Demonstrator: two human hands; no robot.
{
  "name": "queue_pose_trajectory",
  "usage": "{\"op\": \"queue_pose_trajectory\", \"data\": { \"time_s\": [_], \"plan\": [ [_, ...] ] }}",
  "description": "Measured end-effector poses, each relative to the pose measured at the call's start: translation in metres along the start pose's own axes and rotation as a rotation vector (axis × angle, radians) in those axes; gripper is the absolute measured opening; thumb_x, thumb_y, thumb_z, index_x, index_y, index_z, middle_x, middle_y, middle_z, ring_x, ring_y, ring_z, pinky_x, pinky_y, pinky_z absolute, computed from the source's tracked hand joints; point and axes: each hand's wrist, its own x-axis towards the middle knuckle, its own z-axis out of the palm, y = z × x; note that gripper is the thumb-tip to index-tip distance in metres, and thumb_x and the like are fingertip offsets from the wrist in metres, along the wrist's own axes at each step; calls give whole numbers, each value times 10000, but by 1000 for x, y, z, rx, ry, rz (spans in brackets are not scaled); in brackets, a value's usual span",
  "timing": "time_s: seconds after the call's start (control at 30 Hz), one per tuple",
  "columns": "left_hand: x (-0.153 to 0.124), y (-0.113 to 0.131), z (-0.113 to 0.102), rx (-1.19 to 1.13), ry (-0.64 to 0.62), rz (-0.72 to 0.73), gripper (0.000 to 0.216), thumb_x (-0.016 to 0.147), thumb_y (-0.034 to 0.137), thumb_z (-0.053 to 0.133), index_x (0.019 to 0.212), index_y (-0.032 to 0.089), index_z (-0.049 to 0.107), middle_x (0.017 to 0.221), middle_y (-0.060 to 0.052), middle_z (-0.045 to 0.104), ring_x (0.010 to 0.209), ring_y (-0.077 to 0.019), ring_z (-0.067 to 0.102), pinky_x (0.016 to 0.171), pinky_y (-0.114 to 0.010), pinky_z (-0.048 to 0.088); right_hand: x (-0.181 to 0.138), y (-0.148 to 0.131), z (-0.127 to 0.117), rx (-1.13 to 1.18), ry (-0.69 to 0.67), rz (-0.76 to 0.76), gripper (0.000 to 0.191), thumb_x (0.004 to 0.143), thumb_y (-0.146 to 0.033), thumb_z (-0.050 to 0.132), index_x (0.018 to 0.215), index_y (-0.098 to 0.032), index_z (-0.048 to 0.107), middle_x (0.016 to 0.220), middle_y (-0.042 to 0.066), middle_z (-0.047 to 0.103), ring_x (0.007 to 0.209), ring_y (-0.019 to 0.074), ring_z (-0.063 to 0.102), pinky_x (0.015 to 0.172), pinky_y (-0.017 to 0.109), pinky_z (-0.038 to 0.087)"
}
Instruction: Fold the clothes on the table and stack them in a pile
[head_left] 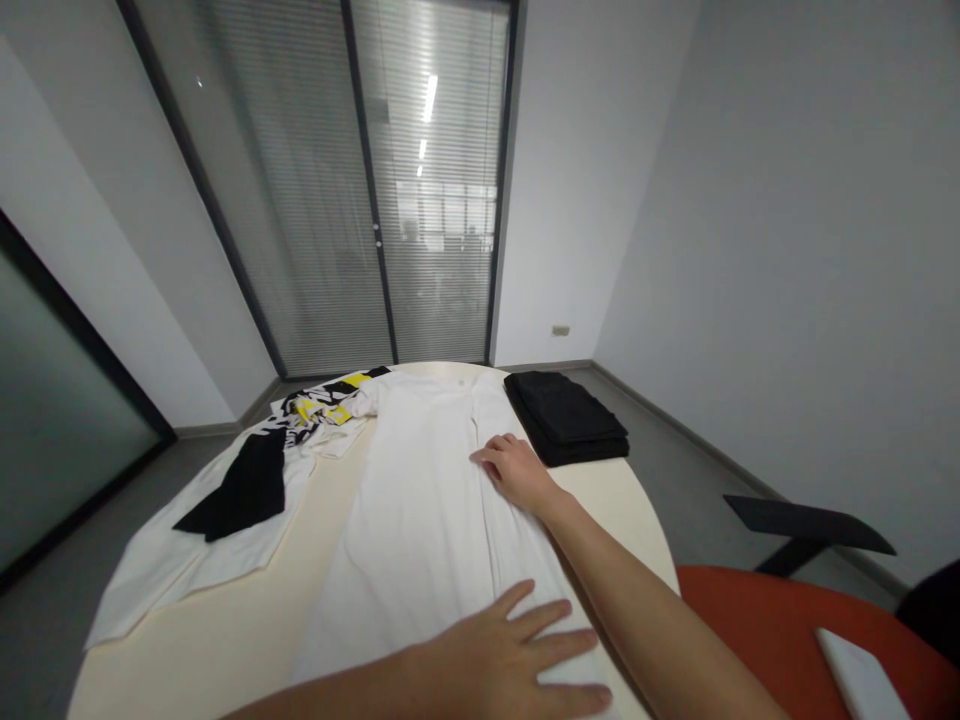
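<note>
A long white cloth garment (pixel 420 500) lies mid-frame on a rounded cream tabletop (pixel 330 540). At lower centre the left hand (pixel 510 655) rests on it, fingers spread, gripping nothing; above, the right hand (pixel 514 470) curls by a lengthwise cloth edge, whether pinching cannot be told. A sideways drag could wrinkle the layers or nudge the folded black fabric stack (pixel 570 415) at right. Bare tabletop shows left of the garment; the table's rim runs close at lower right.
</note>
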Motion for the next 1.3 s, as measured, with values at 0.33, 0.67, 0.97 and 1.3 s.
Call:
{"op": "queue_pose_trajectory", "data": {
  "time_s": [0.33, 0.67, 0.97, 1.3],
  "plan": [
    [10, -7, -9, -86, -8, 48, 408, 1061, 350, 340, 1428, 262, 492, 1547, -45, 441, 1414, -222, 421, 1133, -374, 392, 3, -3, 1, 39, 39, 15, 286, 989, -163, 462, 1142, -224, 696, 1086, 66, 672, 1025, 185, 589, 894, 285, 393],
    [7, -9, -8, -8, 7, 11, 424, 1065, 323, 317, 1462, 278, 458, 1565, -33, 414, 1449, -217, 366, 1146, -399, 376, 4, -11, 0, 38, 28, 88, 265, 1007, -210, 428, 1110, -192, 672, 1087, 85, 684, 1038, 198, 605, 917, 304, 417],
    [14, 2, 32, 135, 182, -112, 338, 1040, 372, 442, 1367, 359, 524, 1437, -25, 541, 1343, -242, 480, 1115, -496, 390, -6, -7, 17, 113, -165, 180, 691, 1017, -564, 268, 1560, -139, 302, 1629, 136, 258, 1511, 313, 172, 1204, 468, 145],
    [40, 19, 65, 16, 125, -311, 218, 1031, 361, 462, 1103, 268, 646, 1113, -36, 683, 1094, -226, 604, 1105, -515, 389, 61, 5, 8, 2, -36, 439, 511, 1041, -399, 300, 1417, -96, 465, 1330, 206, 602, 1238, 282, 548, 1010, 376, 392]
  ]
}}
